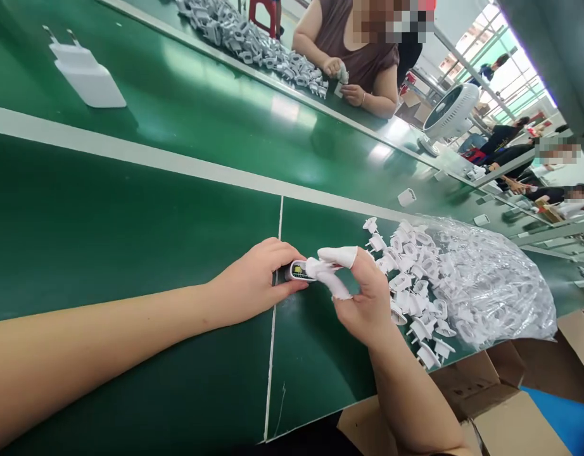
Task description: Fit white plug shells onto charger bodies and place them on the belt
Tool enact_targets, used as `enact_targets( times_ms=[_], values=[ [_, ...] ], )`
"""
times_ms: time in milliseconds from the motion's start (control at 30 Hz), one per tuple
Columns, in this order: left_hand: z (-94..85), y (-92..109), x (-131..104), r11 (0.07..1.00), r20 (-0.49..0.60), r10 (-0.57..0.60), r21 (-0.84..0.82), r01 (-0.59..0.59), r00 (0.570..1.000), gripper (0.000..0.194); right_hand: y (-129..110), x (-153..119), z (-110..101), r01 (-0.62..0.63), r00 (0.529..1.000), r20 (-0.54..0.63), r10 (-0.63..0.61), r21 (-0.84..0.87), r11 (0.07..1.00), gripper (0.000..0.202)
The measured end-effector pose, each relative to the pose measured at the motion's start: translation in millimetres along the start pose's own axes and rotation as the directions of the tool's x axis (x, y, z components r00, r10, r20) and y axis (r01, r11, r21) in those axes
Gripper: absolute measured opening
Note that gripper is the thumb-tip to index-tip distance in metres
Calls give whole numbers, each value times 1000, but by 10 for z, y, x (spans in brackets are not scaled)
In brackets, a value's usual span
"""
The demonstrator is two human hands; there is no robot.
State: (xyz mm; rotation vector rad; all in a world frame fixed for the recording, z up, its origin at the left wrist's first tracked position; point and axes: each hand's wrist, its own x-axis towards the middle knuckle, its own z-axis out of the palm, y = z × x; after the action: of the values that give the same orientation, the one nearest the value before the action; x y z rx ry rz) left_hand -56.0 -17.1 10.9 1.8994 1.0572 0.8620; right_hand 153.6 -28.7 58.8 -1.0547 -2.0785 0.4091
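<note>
My left hand (pixel 258 272) is closed around a small white charger housing (pixel 294 271). Its open end faces right and shows a circuit board with a yellow part inside. Something dark sits under my fingers at the housing's left. White finger cots cover the fingertips of my right hand (pixel 363 294), which pinches a white plug cap (pixel 313 268) against the open end. My fingers hide most of that cap; thin pins seem to show between them. Close by on the right lies a heap of white two-pin plug caps (pixel 406 272).
A clear plastic bag (pixel 501 285) of caps lies right of the heap, above cardboard boxes (pixel 491 405). One assembled charger (pixel 87 76) rests on the green belt at upper left. Across it, a co-worker (pixel 363 57) handles a part beside another pile (pixel 254 47). A fan (pixel 451 107) stands farther right.
</note>
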Motion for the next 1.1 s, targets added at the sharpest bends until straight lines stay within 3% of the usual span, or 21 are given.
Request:
enact_targets(
  times_ms=[100,200,500,767,1100],
  values=[
    [-8,-6,8,1000,-5,14,-26,-14,1000,29,-43,-1,84,97,995,22,-95,-120,988,29],
    [-11,3,6,999,-11,10,-48,-10,1000,26,-53,11,148,107,994,38,-102,-170,980,20],
    [7,-26,1,999,-4,29,-20,-29,1000,24,-62,15,175,65,995,-65,-73,-128,990,19],
    [3,-33,-15,998,-1,65,10,-65,998,16,-44,44,166,93,996,8,-93,-184,979,19],
    [7,-27,-1,998,0,56,14,-56,998,15,-6,42,213,197,977,-30,-211,-253,947,18]
  ],
)
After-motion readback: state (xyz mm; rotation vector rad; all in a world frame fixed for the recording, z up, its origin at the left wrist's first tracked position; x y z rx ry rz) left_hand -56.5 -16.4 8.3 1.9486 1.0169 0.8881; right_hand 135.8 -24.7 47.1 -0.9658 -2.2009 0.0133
